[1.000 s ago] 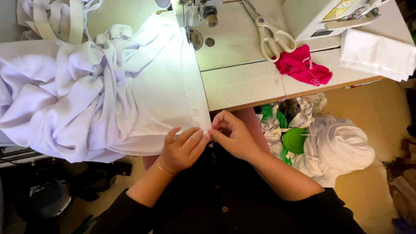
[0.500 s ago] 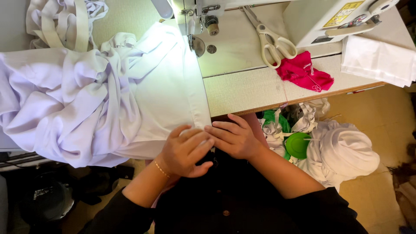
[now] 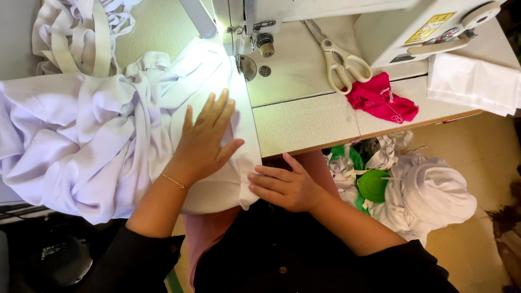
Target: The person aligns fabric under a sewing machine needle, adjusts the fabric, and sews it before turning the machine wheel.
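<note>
Single head-worn camera, looking steeply down over the wearer's chest and forearms, sitting close above the work. It is facing a sewing table [image 3: 304, 127], with the sewing machine [image 3: 325, 16] running along the top edge and floor showing at right and lower left.

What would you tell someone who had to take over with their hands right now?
Left hand: flat, fingers spread, pressing on the white fabric on the table, palm down.
Right hand: at the table's near edge, fingertips resting on the fabric's folded corner, not gripping.
The fabric's folded edge runs up toward the sewing machine's needle area, lit by the lamp; most of the cloth is bunched to the left.
Scissors and a pink scrap lie to the right on the table.
Done: the edge is laid flat and lined up.
Left: the edge looks not yet fed under the needle.
</note>
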